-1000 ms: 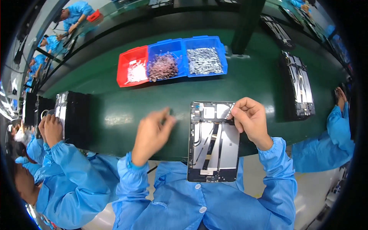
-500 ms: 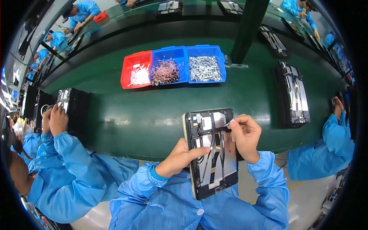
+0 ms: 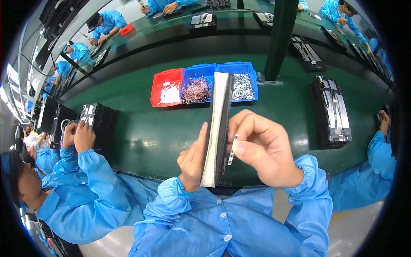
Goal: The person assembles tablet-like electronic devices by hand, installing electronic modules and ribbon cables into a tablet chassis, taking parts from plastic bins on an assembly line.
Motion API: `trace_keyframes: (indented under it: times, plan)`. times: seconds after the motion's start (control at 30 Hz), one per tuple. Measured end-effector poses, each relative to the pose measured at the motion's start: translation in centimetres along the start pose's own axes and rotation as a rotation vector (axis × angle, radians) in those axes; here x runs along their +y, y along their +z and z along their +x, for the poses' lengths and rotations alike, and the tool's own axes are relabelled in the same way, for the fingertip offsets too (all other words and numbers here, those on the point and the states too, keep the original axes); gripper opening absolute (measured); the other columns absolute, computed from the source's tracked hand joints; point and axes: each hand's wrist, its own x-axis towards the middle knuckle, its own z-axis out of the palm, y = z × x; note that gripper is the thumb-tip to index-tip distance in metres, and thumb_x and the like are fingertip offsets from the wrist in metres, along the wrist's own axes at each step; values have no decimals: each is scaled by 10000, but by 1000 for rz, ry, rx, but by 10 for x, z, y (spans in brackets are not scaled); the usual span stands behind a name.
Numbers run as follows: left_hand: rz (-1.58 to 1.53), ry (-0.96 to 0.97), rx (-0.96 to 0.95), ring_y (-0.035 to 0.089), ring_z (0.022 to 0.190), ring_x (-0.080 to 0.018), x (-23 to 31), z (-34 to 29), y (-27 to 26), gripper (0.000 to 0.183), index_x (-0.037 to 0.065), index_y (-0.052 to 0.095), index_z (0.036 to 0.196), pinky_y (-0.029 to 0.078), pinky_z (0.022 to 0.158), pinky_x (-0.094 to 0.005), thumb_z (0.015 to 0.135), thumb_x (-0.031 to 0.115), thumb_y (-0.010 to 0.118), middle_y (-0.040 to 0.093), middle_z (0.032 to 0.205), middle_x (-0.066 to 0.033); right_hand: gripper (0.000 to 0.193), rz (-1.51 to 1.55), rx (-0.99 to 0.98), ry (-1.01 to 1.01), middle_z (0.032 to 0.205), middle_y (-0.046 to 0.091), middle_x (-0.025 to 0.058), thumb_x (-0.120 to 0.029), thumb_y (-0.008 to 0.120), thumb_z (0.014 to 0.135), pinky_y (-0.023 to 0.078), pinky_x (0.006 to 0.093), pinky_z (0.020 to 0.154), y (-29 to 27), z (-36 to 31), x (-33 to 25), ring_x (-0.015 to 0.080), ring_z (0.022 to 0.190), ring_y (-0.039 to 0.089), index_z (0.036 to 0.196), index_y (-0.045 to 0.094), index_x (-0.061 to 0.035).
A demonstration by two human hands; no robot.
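Note:
My left hand (image 3: 192, 162) grips an opened tablet (image 3: 218, 124), raised over the near edge of the bench and standing nearly edge-on. Its pale, cream-coloured side edge faces me, so most of its inside is hidden. At its right side, my right hand (image 3: 269, 150) pinches a small silver-and-black strip (image 3: 232, 150) between thumb and fingers. The strip hangs upright, close to the tablet; whether they touch I cannot tell. Behind the tablet are a red bin (image 3: 155, 92) of white parts, a blue bin (image 3: 186, 73) of brownish-pink parts and another blue bin (image 3: 253, 81) of silver strips.
A stack of opened tablets (image 3: 336, 111) stands on the right of the green bench (image 3: 162, 137). On the left, a co-worker's hands (image 3: 83, 137) touch another stack (image 3: 105, 124). A dark green post (image 3: 280, 40) rises behind the bins, beside a raised shelf with more tablets (image 3: 202, 21).
The tablet has been lifted and turned from showing its inside to nearly edge-on. Both hands came up with it, and the strip in my right hand now shows clearly.

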Motion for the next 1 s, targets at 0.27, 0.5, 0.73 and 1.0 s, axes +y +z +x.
trace_keyframes:
  times: [0.27, 0.5, 0.73, 1.0]
  plan:
    - [-27, -180, 16, 680, 686, -232, -2, -9, 4, 494, 107, 697, 997, 527, 601, -330, 571, 280, 877, 686, 796, -47, 82, -70, 77, -30, 976, 490, 66, -42, 618, 880, 418, 259, 797, 8, 3, 10, 114, 868, 472, 858, 544, -18]
    - [-90, -95, 0, 718, 704, -199, 9, 4, -2, 618, -135, 515, 1311, 559, 565, -281, 781, 65, 759, 726, 896, -143, 67, -96, 0, -53, 1044, 488, 88, 2, 633, 868, 453, 290, 890, 2, 1, 11, 128, 962, 536, 881, 568, 14]
    - [-53, -67, -3, 717, 690, -207, 10, 6, -1, 628, -136, 508, 1317, 559, 556, -288, 779, 66, 761, 722, 880, -143, 70, -59, 0, -26, 1034, 489, 81, -3, 634, 879, 455, 282, 874, -1, 3, 12, 121, 945, 537, 882, 566, 14]
    - [-46, -36, 40, 709, 667, -207, 12, 8, 0, 631, -138, 509, 1316, 555, 542, -295, 777, 73, 761, 711, 838, -141, 72, -82, 9, -46, 1023, 488, 83, 3, 637, 875, 450, 275, 861, 0, 2, 10, 124, 943, 531, 872, 567, 17]
